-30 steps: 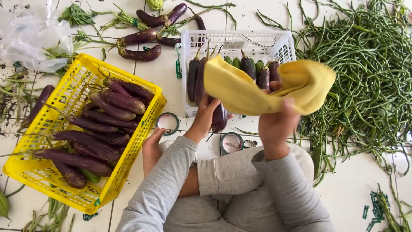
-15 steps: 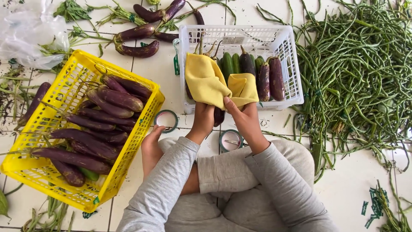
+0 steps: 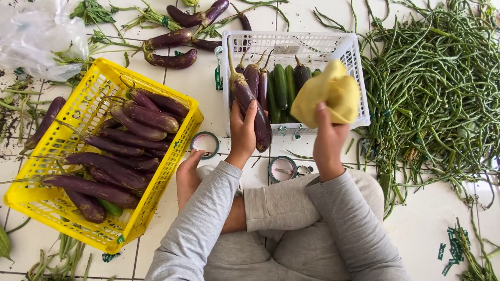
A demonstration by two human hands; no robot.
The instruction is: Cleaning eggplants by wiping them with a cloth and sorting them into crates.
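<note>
Long purple eggplant point(image 3: 251, 106) was gripped by left hand point(image 3: 242, 130), over the front-left edge of white basket point(image 3: 291, 44). Bunched yellow cloth point(image 3: 328, 93) was clutched by right hand point(image 3: 328, 140), over the basket's front-right edge.

eggplant point(image 3: 250, 101): glossy, smooth | cloth point(image 3: 328, 93): matt yellow fabric | baskets point(image 3: 291, 44): perforated plastic

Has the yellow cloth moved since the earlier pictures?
Yes. The yellow cloth, bunched in the right hand, has moved right, from over the left part of the white basket to its right end.
</note>
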